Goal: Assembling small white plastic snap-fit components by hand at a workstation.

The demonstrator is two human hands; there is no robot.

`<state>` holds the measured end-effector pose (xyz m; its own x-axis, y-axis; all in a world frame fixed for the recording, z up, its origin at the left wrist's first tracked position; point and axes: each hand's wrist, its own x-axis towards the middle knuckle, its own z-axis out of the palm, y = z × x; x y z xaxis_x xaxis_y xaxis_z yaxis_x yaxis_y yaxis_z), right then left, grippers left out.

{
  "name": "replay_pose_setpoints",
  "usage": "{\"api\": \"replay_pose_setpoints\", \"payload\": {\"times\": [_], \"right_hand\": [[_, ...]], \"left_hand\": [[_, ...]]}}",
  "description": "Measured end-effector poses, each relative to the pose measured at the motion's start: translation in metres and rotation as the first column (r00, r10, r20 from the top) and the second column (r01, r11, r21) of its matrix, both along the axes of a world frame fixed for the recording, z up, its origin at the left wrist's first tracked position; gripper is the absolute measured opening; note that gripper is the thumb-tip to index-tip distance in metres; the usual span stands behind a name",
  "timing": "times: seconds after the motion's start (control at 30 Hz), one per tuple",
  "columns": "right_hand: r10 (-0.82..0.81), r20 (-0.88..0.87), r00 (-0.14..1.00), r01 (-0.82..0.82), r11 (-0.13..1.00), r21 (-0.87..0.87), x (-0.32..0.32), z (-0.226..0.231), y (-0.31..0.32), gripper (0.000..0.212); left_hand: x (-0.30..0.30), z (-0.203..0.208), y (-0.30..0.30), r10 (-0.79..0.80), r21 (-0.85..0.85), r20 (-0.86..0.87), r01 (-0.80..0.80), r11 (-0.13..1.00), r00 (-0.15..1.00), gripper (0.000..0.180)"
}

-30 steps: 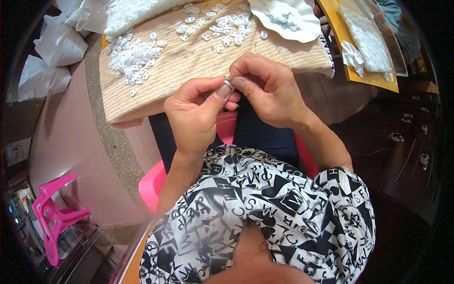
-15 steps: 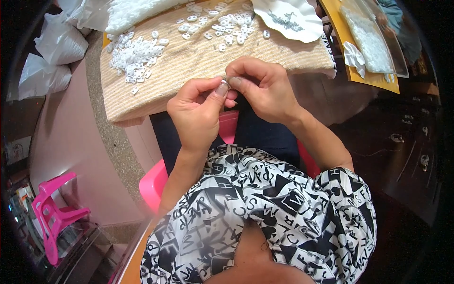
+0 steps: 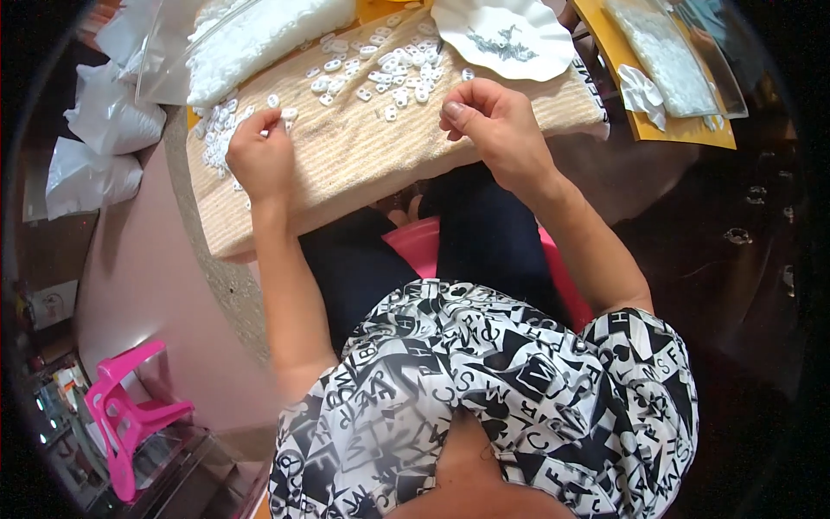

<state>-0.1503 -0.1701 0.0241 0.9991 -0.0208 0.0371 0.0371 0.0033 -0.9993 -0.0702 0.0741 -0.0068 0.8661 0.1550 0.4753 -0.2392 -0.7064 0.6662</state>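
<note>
My left hand [image 3: 262, 160] is at the left pile of small white plastic pieces [image 3: 216, 138], its fingers closed together among them. Whatever the fingertips hold is hidden. White pieces lie right beside its fingers on the striped beige cloth [image 3: 346, 169]. My right hand [image 3: 501, 130] hovers over the cloth's front part, thumb pressed to curled fingers; anything in that pinch is too small to make out. Beyond it lies a second group of white oval pieces with two dark holes [image 3: 402, 69]. A white wavy-rimmed plate [image 3: 549, 43] bears small dark metal bits.
A clear bag of white pieces [image 3: 259, 52] lies at the back left. On the right, another filled bag [image 3: 666, 69] and crumpled white paper [image 3: 641, 95] rest on a yellow surface. White sacks [image 3: 95, 173] and a pink plastic chair [image 3: 130, 406] stand at left.
My hands, together over the cloth's front edge before, are now apart. The left has moved to the left pile; the right has shifted slightly rightward. The view has tilted a little.
</note>
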Motion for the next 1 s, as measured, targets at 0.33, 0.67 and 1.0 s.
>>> {"api": "replay_pose_setpoints", "payload": {"times": [0.33,0.67,1.0], "right_hand": [[-0.06,0.077,0.995,0.069,0.989,-0.128,0.006,-0.003,-0.008,0.014],[-0.049,0.099,0.994,0.064,0.985,-0.161,0.003,0.004,-0.004,0.015],[0.219,-0.02,0.976,-0.218,0.975,0.031,-0.013,0.018,0.002,0.012]], "left_hand": [[0.01,0.002,-0.06,-0.419,0.358,0.211,0.33,0.874,0.883,0.009],[0.012,-0.004,-0.066,-0.415,0.446,0.162,0.308,0.84,0.895,0.013],[-0.096,0.033,-0.077,-0.688,-0.946,-0.059,0.179,0.269,0.723,0.013]]}}
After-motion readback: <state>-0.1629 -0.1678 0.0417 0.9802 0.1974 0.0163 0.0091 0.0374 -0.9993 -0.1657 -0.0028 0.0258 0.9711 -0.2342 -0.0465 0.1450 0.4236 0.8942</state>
